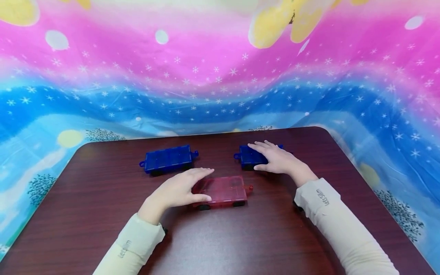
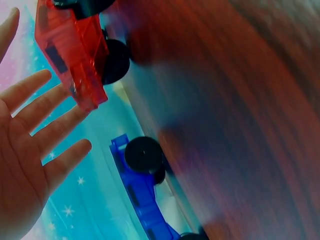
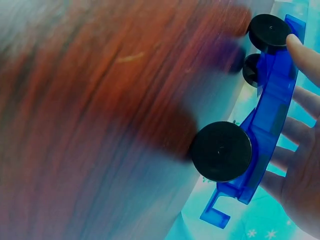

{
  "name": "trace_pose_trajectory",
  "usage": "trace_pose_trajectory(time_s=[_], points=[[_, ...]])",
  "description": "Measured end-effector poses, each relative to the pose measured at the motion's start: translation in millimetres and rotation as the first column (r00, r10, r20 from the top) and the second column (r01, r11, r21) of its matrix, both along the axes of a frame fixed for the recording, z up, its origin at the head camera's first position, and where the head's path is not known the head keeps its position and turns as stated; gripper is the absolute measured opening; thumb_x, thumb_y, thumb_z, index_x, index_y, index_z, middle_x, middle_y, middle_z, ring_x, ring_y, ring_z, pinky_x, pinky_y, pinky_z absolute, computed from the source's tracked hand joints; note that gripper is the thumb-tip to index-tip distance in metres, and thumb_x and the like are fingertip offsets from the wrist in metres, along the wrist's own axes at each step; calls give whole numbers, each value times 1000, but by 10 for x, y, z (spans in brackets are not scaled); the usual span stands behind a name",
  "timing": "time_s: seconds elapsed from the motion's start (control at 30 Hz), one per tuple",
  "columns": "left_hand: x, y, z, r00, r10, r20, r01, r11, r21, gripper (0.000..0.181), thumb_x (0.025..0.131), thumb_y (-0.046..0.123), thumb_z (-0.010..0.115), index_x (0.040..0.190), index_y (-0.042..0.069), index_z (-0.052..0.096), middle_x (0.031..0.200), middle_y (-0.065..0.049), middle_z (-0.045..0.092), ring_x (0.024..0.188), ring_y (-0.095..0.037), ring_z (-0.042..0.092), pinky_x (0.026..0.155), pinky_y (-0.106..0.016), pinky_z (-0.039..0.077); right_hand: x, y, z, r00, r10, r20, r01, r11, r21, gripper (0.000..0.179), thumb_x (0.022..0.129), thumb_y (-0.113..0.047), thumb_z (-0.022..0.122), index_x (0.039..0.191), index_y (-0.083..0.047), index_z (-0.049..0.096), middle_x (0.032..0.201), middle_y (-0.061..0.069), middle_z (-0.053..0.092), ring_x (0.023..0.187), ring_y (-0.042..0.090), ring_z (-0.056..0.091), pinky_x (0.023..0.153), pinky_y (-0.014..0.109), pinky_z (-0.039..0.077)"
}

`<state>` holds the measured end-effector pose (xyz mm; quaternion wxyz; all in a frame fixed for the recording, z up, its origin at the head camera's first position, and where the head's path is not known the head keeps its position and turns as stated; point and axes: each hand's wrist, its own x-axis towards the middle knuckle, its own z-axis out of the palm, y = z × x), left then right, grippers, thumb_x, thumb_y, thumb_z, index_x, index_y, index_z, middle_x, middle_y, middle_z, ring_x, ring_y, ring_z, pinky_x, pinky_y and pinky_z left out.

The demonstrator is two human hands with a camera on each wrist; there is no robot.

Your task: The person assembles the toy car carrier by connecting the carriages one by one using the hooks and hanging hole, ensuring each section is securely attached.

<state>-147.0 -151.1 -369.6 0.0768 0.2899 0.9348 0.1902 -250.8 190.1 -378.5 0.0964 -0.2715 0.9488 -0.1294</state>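
A translucent red toy flatbed car [image 1: 225, 190] stands on black wheels near the middle of the table, its hook pointing right. My left hand [image 1: 175, 189] is at its left end, thumb by the near side and fingers extended toward the far side. In the left wrist view the fingers are spread, with tips overlapping the red body [image 2: 75, 60]. Farther right, a blue toy flatbed car [image 1: 247, 157] is partly hidden under my right hand [image 1: 276, 158]. The right wrist view shows the thumb [image 3: 302, 55] right at a wheel of the blue car [image 3: 272, 110], other fingers extended behind it.
A second blue flatbed car [image 1: 168, 158] stands at the back left, a loop at its left end and a hook at its right. The dark wood table [image 1: 220, 236] ends at a patterned cloth [image 1: 206, 76] hanging behind and around it.
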Motion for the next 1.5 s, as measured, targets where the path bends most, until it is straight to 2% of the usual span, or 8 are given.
trace_pose_trajectory(time_s=[0.37,0.53,0.7,0.97,1.5], points=[[-30,106,-45,998,-55,13,55,998,-33,80,82,54,75,149,20,47,149,-2,53,137,-23,51,112,-45,43,-6,-28,15,1000,-5,2,5,1000,28,74,92,-32,72,156,-23,36,162,15,29,150,45,21,112,69,29],[-50,112,-62,997,-72,28,73,997,-27,79,81,50,78,146,16,51,147,-4,55,135,-24,53,110,-45,45,-4,-19,33,1000,-3,-9,3,1000,26,73,91,-32,73,154,-23,39,160,17,33,147,44,27,110,67,34],[-67,107,-78,997,-63,49,64,998,-29,79,80,50,79,146,17,51,147,-4,55,134,-24,53,110,-45,45,-1,4,35,1000,-8,-28,9,1000,23,71,89,-33,75,152,-23,44,156,17,40,142,43,35,107,64,40],[-72,108,-75,996,-50,80,51,999,-13,79,80,49,79,147,17,50,147,-3,55,135,-23,53,111,-45,44,7,76,44,1000,-5,-22,5,1000,27,70,87,-35,77,149,-24,48,152,15,44,137,40,39,105,62,43],[-69,125,-17,989,-46,139,43,999,27,77,81,44,81,145,14,51,144,-6,56,127,-23,56,108,-44,46,218,274,172,1000,9,-27,-8,999,49,69,85,-34,79,147,-21,51,147,17,48,131,40,43,100,62,46]])
